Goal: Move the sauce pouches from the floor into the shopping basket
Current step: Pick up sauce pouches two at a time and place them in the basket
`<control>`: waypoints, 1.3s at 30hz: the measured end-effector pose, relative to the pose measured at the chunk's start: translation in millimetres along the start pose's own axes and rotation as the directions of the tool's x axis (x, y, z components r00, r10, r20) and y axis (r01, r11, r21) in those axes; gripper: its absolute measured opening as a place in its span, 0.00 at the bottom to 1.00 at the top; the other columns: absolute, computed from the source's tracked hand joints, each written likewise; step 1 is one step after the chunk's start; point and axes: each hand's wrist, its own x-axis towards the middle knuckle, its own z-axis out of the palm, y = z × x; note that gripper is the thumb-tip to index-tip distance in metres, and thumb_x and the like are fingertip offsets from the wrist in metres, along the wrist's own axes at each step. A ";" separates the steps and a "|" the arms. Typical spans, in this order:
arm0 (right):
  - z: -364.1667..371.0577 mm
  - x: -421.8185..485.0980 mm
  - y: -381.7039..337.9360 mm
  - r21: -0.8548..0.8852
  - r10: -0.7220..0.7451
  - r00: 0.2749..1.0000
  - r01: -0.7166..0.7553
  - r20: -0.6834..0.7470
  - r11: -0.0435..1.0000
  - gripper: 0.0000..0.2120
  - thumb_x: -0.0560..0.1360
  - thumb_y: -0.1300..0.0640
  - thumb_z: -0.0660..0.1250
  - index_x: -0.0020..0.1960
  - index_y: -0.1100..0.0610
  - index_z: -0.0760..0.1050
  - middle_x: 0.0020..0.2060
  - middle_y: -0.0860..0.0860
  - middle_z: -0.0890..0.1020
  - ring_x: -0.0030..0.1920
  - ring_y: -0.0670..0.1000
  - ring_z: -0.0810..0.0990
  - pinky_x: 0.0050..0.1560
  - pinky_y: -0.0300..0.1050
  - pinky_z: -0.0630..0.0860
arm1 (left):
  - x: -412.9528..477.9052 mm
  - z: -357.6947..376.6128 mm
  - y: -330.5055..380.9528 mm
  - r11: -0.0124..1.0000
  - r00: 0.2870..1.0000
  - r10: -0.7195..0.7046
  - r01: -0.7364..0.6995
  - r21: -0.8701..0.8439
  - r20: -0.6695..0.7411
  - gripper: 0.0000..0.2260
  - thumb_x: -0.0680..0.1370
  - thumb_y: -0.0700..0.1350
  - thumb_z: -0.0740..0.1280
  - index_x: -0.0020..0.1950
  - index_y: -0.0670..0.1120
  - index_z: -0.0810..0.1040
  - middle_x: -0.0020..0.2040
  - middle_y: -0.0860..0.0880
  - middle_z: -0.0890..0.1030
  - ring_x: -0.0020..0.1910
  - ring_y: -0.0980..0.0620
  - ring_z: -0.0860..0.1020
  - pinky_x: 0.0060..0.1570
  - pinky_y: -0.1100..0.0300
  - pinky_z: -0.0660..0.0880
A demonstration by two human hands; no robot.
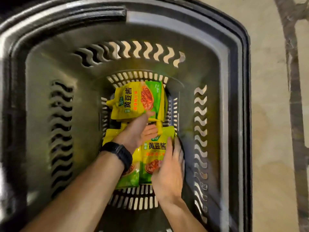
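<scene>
I look straight down into a deep grey shopping basket [215, 67]. Several yellow-and-green sauce pouches lie on its slotted bottom. A far pouch [137, 99] lies flat with its spout to the left. A near pouch [154, 154] lies with its spout pointing away from me. My left hand [135, 131], a black watch on the wrist, reaches in, its thumb touching the far pouch's edge and its fingers by the near pouch's top. My right hand [170, 171] rests on the near pouch's right side, fingers fairly straight along its edge.
The basket's walls with wavy slots stand close around both arms. A folded handle [93, 12] lies along the far rim. Beige floor [270, 114] shows to the right, crossed by a dark marbled band [296, 91].
</scene>
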 end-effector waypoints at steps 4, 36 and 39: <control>1.2 18.9 -24.8 -0.180 -0.222 0.969 0.239 0.109 0.954 0.35 0.74 0.56 0.65 0.79 0.54 0.56 0.80 0.56 0.49 0.80 0.56 0.46 0.78 0.60 0.44 | 3.7 -29.7 0.6 0.764 0.833 0.522 -0.361 0.535 -0.182 0.10 0.79 0.45 0.65 0.60 0.47 0.78 0.58 0.45 0.82 0.56 0.46 0.80 0.51 0.55 0.77; 69.5 12.8 40.9 -0.466 -0.246 0.959 0.282 0.138 0.838 0.29 0.78 0.45 0.51 0.79 0.47 0.57 0.80 0.54 0.51 0.80 0.56 0.47 0.75 0.67 0.49 | 67.9 -20.0 -4.4 -0.303 0.492 0.775 -0.263 0.916 0.397 0.28 0.81 0.55 0.54 0.82 0.54 0.56 0.83 0.44 0.50 0.82 0.40 0.45 0.73 0.28 0.46; 60.0 18.5 20.8 -0.384 -0.247 0.959 0.282 0.139 0.879 0.30 0.76 0.49 0.50 0.78 0.47 0.59 0.81 0.52 0.50 0.80 0.55 0.43 0.76 0.68 0.44 | 45.2 -49.9 -19.1 -0.235 0.395 0.834 -0.378 0.895 0.386 0.24 0.79 0.44 0.61 0.76 0.48 0.67 0.79 0.42 0.63 0.80 0.42 0.57 0.76 0.33 0.51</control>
